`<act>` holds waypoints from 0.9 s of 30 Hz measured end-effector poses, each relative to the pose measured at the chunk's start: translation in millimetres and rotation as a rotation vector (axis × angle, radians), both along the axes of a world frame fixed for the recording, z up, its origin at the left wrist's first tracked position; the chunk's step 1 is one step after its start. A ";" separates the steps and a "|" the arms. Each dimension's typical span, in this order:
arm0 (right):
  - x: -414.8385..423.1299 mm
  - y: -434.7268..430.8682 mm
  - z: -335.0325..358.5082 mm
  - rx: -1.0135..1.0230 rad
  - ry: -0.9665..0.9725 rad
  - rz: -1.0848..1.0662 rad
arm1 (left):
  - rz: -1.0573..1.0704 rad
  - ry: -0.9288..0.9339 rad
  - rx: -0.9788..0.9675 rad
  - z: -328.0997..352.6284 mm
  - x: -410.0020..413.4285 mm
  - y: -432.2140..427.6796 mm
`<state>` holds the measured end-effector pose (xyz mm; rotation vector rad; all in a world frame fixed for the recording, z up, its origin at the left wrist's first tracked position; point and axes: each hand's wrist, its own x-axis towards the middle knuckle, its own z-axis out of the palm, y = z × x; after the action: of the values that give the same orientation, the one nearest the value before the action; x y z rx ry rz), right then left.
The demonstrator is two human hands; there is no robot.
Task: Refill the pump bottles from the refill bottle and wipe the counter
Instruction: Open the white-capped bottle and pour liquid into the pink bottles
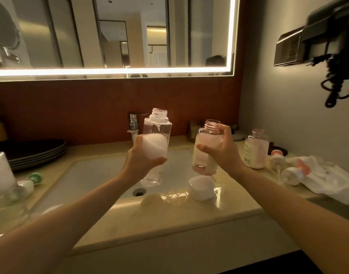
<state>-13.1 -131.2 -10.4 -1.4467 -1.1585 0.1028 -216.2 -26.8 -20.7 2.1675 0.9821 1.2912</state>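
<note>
My left hand (139, 155) grips a tall clear refill bottle (157, 135) with no cap, held upright over the sink (94, 175). My right hand (222, 149) holds a shorter pink-tinted pump bottle (206, 153) with an open neck, lifted above the counter (219, 206). A second open pink bottle (254, 149) stands on the counter at the right. Two pump heads (292, 173) lie on a white cloth (328, 178) beside it. A white cap (202, 187) sits on the counter under the right-hand bottle.
The faucet (133, 123) stands behind the refill bottle. Dark plates (35, 153) are stacked at the left, with a white container (0, 171) and a green-tipped pump (31, 180) nearby. A wet patch (169, 196) lies on the counter's front. A hair dryer (331, 46) hangs on the right wall.
</note>
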 end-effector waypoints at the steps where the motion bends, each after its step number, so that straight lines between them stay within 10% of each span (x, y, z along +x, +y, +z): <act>1: 9.7 -2.2 -3.8 -0.009 -0.032 -0.056 | -0.011 -0.028 -0.013 -2.1 7.4 -1.7; 27: 135.6 -0.4 -34.1 0.049 -0.044 -0.719 | -0.263 -0.196 -0.121 -6.3 151.2 0.8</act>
<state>122.5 -131.6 -44.6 -1.7430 -0.6122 -0.4551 -65.1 -26.0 -27.0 1.9586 0.6557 1.2542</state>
